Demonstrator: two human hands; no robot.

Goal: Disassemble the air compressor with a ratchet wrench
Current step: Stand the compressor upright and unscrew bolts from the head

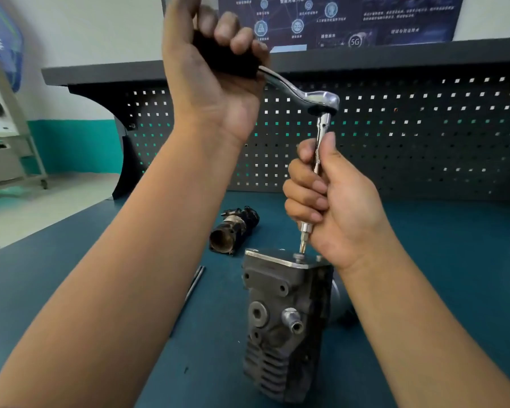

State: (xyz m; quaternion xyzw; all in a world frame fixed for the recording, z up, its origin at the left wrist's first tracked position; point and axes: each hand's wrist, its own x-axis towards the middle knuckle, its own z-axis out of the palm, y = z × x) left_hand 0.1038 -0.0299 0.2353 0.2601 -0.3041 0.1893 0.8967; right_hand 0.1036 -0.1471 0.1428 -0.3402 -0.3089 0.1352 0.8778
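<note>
Left hand (215, 69) fingers clenched on ratchet wrench (295, 91) handle, right hand (330, 201) fingers wrapped round its extension (322, 125), bit at a top bolt (299, 257) of the air compressor (283, 319) upright on the desk (439, 260): loosening step, likely; next needs a steady handle swing.

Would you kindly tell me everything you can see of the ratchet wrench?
The ratchet wrench has a black grip, a curved polished metal shank and a rounded head. The left hand holds the grip, raised up and to the left. From the head a knurled steel extension drops almost upright, held by the right hand. It ends in a bit set on a bolt atop the compressor.
</note>
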